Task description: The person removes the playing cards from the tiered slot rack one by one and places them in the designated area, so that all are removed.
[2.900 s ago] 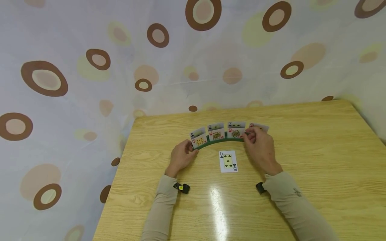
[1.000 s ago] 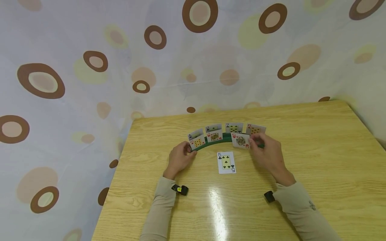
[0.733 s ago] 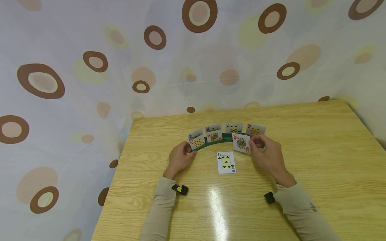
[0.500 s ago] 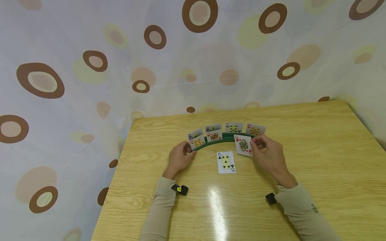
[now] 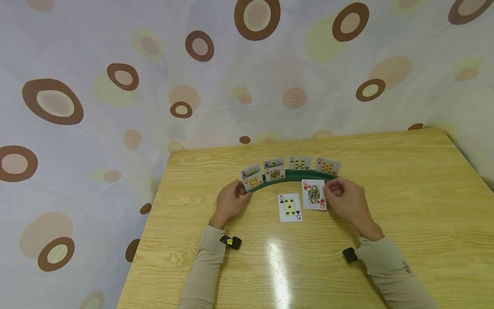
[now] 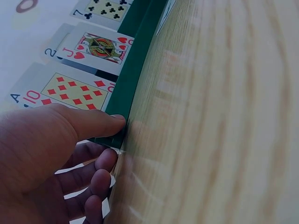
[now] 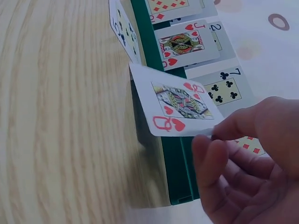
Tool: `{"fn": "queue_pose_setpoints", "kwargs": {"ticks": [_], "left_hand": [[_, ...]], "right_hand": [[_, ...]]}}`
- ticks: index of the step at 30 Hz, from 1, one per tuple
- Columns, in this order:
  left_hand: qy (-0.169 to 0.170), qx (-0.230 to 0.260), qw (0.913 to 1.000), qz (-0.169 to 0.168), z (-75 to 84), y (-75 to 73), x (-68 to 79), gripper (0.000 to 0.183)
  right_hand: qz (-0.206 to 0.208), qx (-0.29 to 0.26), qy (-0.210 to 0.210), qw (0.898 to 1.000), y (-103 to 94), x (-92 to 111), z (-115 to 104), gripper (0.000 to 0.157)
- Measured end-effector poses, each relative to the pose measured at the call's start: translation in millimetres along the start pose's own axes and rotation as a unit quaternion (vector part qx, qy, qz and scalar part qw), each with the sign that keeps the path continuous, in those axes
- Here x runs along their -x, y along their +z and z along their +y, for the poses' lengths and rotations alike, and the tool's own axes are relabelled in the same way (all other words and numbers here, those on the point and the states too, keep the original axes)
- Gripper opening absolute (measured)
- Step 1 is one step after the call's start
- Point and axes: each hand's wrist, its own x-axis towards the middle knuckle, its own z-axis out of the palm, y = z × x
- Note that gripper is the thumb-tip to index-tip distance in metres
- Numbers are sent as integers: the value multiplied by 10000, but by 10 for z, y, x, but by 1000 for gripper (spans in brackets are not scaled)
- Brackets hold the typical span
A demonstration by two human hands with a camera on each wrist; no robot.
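Observation:
A curved green card holder (image 5: 295, 175) stands on the table with playing cards upright in two rows. My left hand (image 5: 230, 201) grips its left end; in the left wrist view the thumb (image 6: 100, 120) lies on the front edge, beside the ten of diamonds (image 6: 74, 91). My right hand (image 5: 347, 201) pinches the queen of hearts (image 5: 314, 195) by its right edge, in front of the holder's right part. In the right wrist view the queen (image 7: 180, 103) is tilted, a shadow beneath it. Left of it, the five of clubs (image 5: 290, 207) lies face up.
In the holder's front row are the ten of diamonds and the jack of hearts (image 5: 275, 173). Behind stand an ace, a two, the seven of clubs (image 5: 299, 163) and the eight of diamonds (image 5: 328, 166). A patterned cloth (image 5: 270, 116) hangs behind the wooden table (image 5: 405, 193).
My right hand has taken the queen of hearts out of the holder's front row and brought it toward me and to the right, beside the five of clubs. My left hand keeps its grip.

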Motion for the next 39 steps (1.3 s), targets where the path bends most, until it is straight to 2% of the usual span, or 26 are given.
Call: {"fn": "queue_pose_setpoints", "kwargs": {"ticks": [5,16,27,39], "left_hand": [[19,-37,10000,15,-13,7,-8,24],[-15,-24,10000,12,-13,6,-12,24],[-84,-14,10000,-21,-13,7,-8,24],[15,-17,10000,37,-27,18,-11,25]], "right_hand": [[-341,161,274,9989,20,-21,51,17],[-774,448,375,9953,52,-23,74,18],[-903,652,455,9927,107,-37,95,19],[-970,763,533,9909,122,-40,75,17]]}}
